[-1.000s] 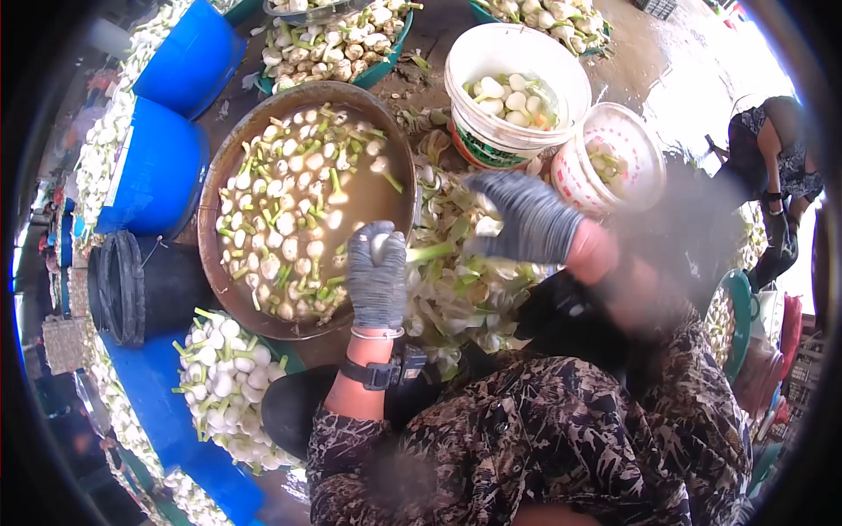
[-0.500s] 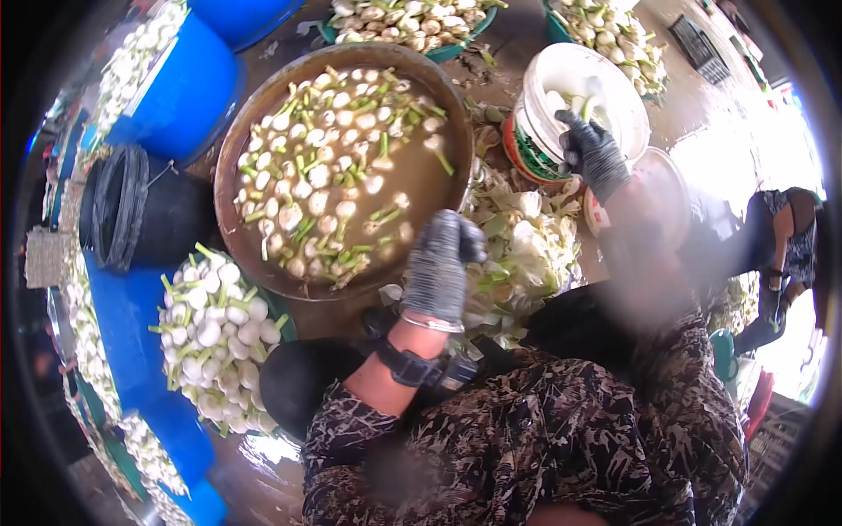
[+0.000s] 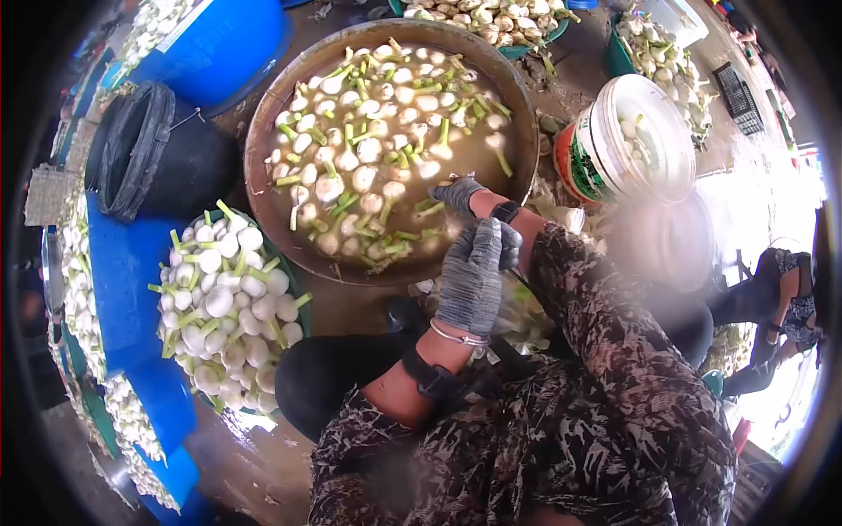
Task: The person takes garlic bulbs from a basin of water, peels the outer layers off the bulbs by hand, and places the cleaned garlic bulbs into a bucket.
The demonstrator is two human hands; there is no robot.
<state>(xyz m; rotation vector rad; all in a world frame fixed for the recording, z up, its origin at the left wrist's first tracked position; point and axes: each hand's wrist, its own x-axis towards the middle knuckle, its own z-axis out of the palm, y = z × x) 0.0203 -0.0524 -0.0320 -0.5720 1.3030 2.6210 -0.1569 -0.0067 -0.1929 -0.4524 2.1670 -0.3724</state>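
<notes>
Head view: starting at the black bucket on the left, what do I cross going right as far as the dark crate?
Black bucket → round basin holding stemmed bulbs → white bucket → dark crate.

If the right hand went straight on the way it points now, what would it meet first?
The right hand would probably meet a bulb in the pan first, though the hand's height over the water is unclear.

The basin (image 3: 524, 131) looks rough metal, the blue tub (image 3: 210, 44) glossy plastic.
</notes>
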